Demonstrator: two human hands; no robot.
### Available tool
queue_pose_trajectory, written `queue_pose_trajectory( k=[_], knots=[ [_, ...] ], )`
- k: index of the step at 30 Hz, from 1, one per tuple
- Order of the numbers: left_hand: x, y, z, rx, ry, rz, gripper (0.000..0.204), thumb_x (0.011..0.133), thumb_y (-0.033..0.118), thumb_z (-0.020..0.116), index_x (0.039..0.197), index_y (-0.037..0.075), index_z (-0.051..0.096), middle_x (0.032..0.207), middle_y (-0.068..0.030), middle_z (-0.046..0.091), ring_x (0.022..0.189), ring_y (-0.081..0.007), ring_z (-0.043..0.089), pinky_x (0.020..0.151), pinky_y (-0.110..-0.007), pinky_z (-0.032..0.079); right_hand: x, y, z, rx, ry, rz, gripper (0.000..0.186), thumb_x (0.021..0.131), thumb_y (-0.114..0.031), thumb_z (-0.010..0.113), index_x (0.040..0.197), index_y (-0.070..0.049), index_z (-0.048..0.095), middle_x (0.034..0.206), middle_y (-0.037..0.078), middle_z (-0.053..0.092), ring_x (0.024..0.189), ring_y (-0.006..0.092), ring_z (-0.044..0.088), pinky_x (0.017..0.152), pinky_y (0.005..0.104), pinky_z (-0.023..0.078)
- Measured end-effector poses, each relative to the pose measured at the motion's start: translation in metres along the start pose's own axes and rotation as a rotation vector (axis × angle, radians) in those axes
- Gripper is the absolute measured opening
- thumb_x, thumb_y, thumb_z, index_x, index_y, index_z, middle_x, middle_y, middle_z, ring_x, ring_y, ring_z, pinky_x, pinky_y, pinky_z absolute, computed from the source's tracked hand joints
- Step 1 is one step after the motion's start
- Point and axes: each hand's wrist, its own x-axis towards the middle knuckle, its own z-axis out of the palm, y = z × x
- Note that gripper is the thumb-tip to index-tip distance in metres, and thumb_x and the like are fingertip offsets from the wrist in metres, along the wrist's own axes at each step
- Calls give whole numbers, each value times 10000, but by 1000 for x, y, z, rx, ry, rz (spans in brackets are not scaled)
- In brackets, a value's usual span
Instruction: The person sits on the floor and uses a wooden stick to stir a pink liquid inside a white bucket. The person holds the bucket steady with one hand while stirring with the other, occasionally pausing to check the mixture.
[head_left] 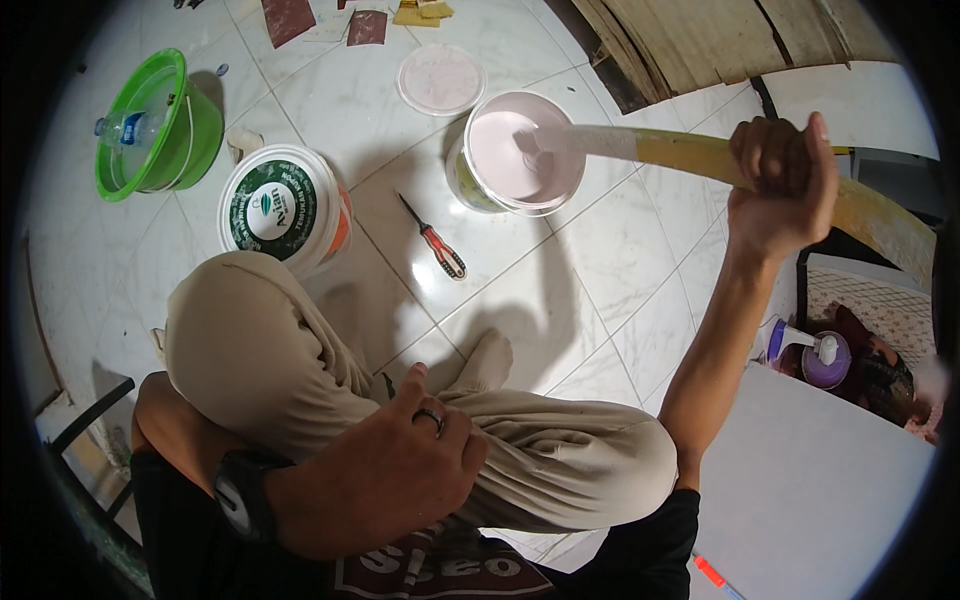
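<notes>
My right hand [785, 180] is wrapped around a long flat wooden stick [690, 155], held raised at the right. The stick's whitish, paint-coated end reaches into an open bucket [575, 185] of pale pink paint [500, 160]; whether it dips below the surface is hard to tell. My left hand [390, 470], wearing a ring, lies over my lap with nothing in it. Its index finger stretches forward and the other fingers bend loosely. On the floor between the buckets lies a screwdriver [440, 250] with a red and black handle.
Left of the paint stands a lidded white bucket [270, 205]. Farther left, a green bucket [205, 135] holds a plastic bottle [135, 128]. A pink-stained lid [441, 79] and sandpaper pieces [288, 20] lie beyond. Wooden boards [690, 50] stand far right; a white panel [820, 470] is near right.
</notes>
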Motion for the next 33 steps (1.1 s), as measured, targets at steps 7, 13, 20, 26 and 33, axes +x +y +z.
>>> queue_pose_trajectory(
  k=[7,13,20,26,33],
  knots=[
    [2,-2,-2,-2,-16,7,345,934,202,598,1180,-38,628,955,-136,662,880,-277,724,1053,-582,464,3,10,-12,-161,38,-8,506,975,-250,520,568,-171,230,514,-8,175,472,130,186,521,340,229],
    [1,-1,-1,-8,-17,-1,345,938,198,598,1183,-44,626,955,-150,660,877,-284,726,1051,-592,462,1,-1,5,-15,-8,-55,514,976,-256,521,563,-174,227,513,-8,181,474,134,183,515,341,225],
    [5,-4,1,-33,-11,29,348,943,196,589,1180,-56,625,961,-163,662,886,-295,726,1049,-598,461,-2,23,-15,-200,34,-25,512,986,-269,503,567,-163,228,521,-12,172,477,137,192,518,337,225],
    [1,-1,-3,8,-36,10,356,944,195,587,1195,-56,618,978,-168,663,902,-300,730,1049,-599,460,-1,3,10,4,-13,-27,516,986,-272,488,564,-161,213,516,-10,160,480,138,193,521,338,225],
    [2,-4,-4,-7,-34,21,355,941,182,589,1199,-61,613,991,-169,663,899,-303,731,1049,-602,463,-3,-3,-11,6,-65,-17,512,997,-300,450,558,-160,228,503,0,181,452,145,215,512,334,258]
  ],
)
